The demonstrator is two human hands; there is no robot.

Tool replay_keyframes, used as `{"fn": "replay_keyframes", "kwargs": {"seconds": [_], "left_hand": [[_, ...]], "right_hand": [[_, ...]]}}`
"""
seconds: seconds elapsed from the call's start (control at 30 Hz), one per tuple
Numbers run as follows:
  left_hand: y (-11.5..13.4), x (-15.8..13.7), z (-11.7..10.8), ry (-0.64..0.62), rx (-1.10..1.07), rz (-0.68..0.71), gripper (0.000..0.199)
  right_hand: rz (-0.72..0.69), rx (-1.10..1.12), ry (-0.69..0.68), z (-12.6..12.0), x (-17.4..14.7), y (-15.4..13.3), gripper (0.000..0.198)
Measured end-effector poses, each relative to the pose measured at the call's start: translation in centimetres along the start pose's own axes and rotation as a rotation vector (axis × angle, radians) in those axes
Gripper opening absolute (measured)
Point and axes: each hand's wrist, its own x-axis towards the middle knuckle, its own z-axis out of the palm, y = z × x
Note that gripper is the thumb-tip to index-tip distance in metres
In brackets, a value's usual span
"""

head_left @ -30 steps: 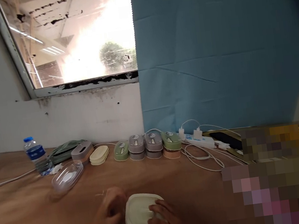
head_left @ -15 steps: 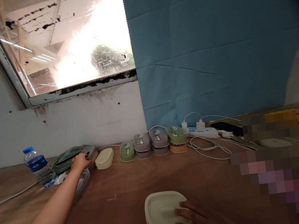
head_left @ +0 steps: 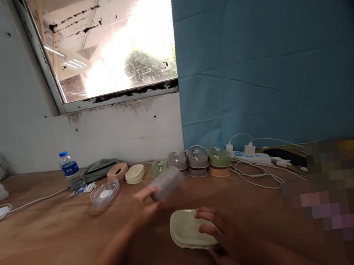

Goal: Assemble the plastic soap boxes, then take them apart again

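My left hand (head_left: 147, 201) is closed on a grey oval lunch-box lid (head_left: 167, 182), blurred by motion and raised over the table's middle. My right hand (head_left: 221, 235) grips the right end of a cream oval box part (head_left: 188, 230), fingers over its rim and thumb low at the near side. The cream piece has rounded corners and a raised edge; its right end is hidden by the fingers. Beyond the left arm lie clear plastic trays (head_left: 105, 193), a peach lid with a dark slot (head_left: 117, 173) and a stack of cream oval pieces (head_left: 135, 173).
Along the wall stand green, grey and peach lunch boxes (head_left: 197, 162), several with clasps on top. A water bottle (head_left: 72, 174) and a green pouch (head_left: 100, 169) are at back left. A power strip (head_left: 253, 157) with loose white cables (head_left: 254, 173) lies at back right.
My left hand has carried the grey lid from the back left toward the middle, uncovering the peach lid. My right fingers have curled further over the cream piece. The view has swung left.
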Motion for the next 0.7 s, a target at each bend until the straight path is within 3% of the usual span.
{"fn": "replay_keyframes", "kwargs": {"seconds": [0.07, 0.17, 0.33, 0.47, 0.57, 0.7], "left_hand": [[2.2, -2.1, 1.9, -0.193, -0.121, 0.114, 0.031], [3.5, -3.5, 3.2, -0.372, -0.187, 0.218, 0.035], [2.9, -3.3, 3.0, -0.43, -0.176, 0.229, 0.037], [1.8, -3.1, 2.3, -0.462, -0.174, 0.245, 0.035], [1.2, -3.0, 1.9, -0.527, -0.186, 0.277, 0.036], [1.6, -2.9, 1.3, -0.648, -0.186, 0.344, 0.043]], "right_hand": [[-0.04, -0.03, 0.134, 0.1, -0.2, -0.1, 0.056], [0.016, -0.036, 0.123, -0.7, -0.8, -0.4, 0.067], [0.318, 0.052, -0.126, -2.1, -1.1, -0.5, 0.067], [0.469, 0.133, -0.215, -2.0, -0.7, -0.3, 0.068], [0.492, 0.181, -0.271, -1.9, -0.6, -0.2, 0.069], [0.394, 0.221, -0.35, -2.0, -0.8, -0.2, 0.068]]}}
